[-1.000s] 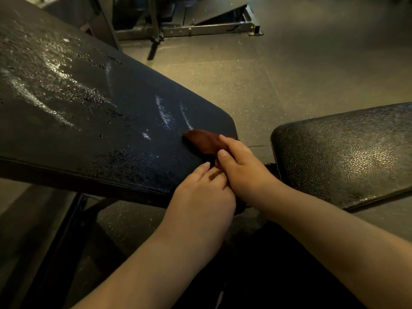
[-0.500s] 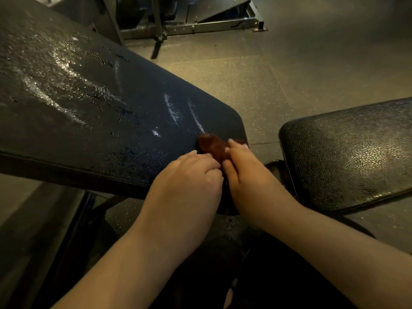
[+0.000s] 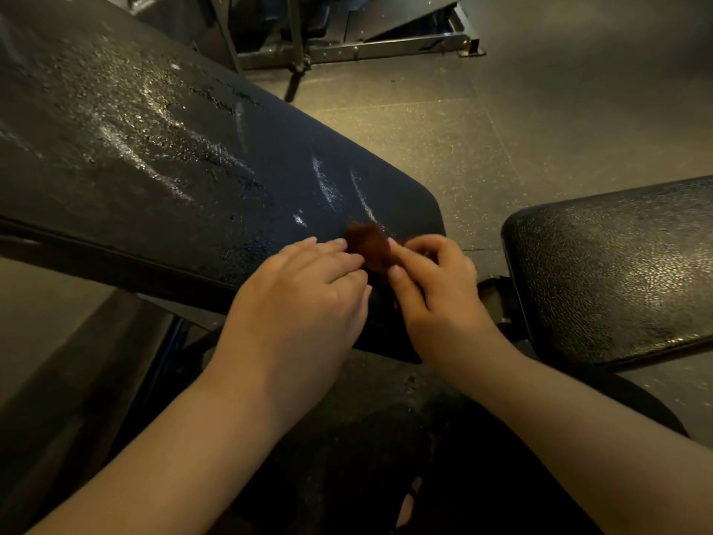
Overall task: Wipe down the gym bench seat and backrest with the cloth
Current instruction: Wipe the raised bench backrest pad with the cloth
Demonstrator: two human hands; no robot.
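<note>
- Upper left: long black pad (image 3: 154,167), wet and streaky.
- Right side: short black pad (image 3: 617,272).
- Middle: left hand (image 3: 301,303), fingers nearly straight, touching cloth (image 3: 366,245).
- Beside it: right hand (image 3: 436,287), pinching cloth.
- Cloth: small, reddish, on long black pad's lower right corner.

A grey steel machine base frame (image 3: 386,52) is seen at the far side. Speckled grey rubber floor tiles (image 3: 540,129) are laid in front of it, and a dark sloped metal plate (image 3: 401,15) is mounted just behind it.
</note>
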